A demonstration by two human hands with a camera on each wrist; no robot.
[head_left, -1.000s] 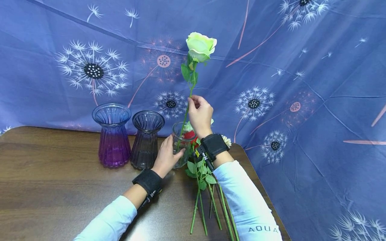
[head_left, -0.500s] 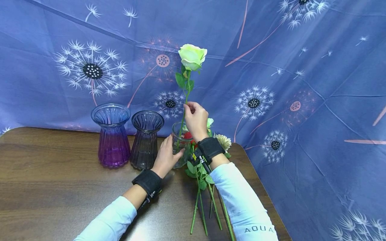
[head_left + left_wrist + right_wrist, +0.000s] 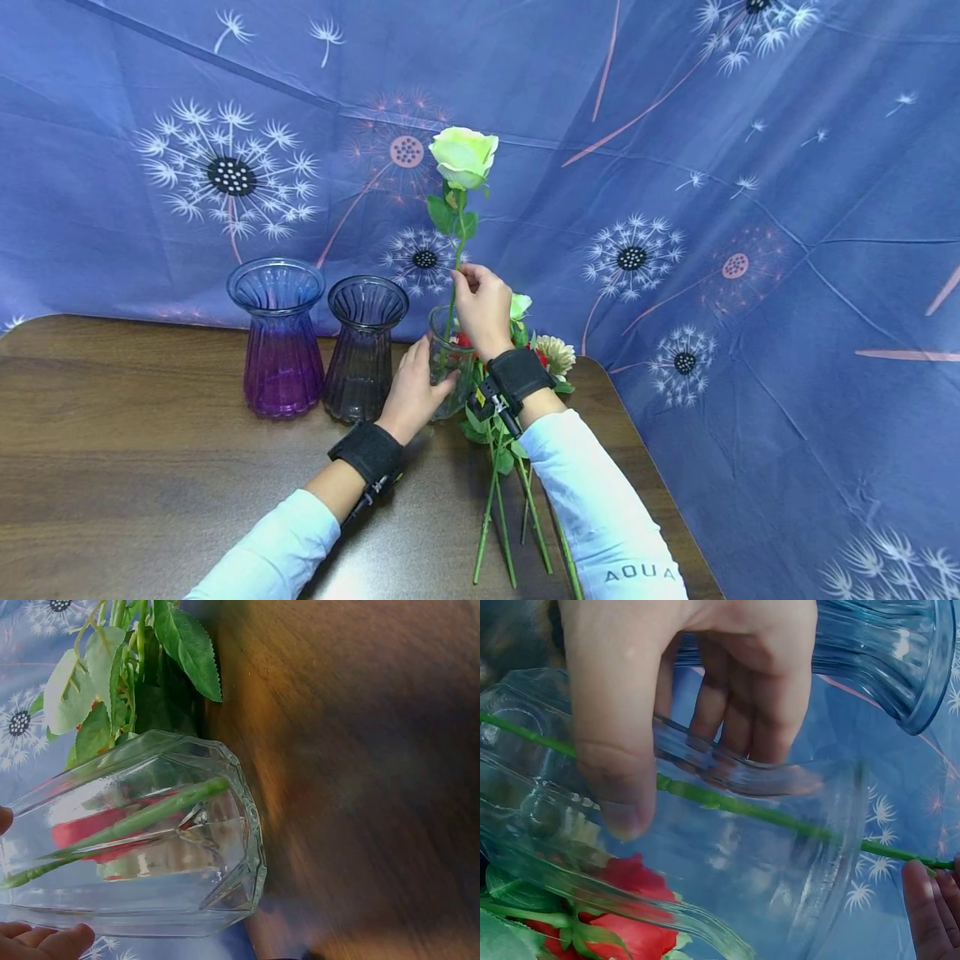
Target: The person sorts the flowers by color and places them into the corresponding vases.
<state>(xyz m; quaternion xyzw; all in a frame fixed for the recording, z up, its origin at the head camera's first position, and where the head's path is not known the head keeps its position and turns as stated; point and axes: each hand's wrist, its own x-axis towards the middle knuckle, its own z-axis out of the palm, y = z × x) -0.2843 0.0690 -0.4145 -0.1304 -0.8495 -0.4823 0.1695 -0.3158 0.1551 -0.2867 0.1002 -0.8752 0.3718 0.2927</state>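
My left hand (image 3: 412,393) grips the clear glass vase (image 3: 454,403) round its side, thumb to the front. In the head view, the thumb and fingertips of my right hand (image 3: 484,313) pinch the green stem of a pale white-green rose (image 3: 463,158), which stands upright above the vase mouth. The stem (image 3: 761,816) passes through the mouth into the glass, as the right wrist view shows. From the left wrist view, the lower end of the stem (image 3: 169,804) slants inside, close to the vase's base. Left fingers wrap the far side of the glass in the right wrist view.
Left of the clear vase stand a dark grey glass vase (image 3: 362,358) and a blue-purple one (image 3: 282,358). Several flowers lie at the right, including a cream bloom (image 3: 557,357) and a red rose (image 3: 634,915); their stems (image 3: 495,517) point toward the front. A patterned blue cloth (image 3: 570,208) hangs behind.
My right hand has moved down and slightly left with the rose, lowering its stem further into the clear vase. My left hand stays in place on the glass.
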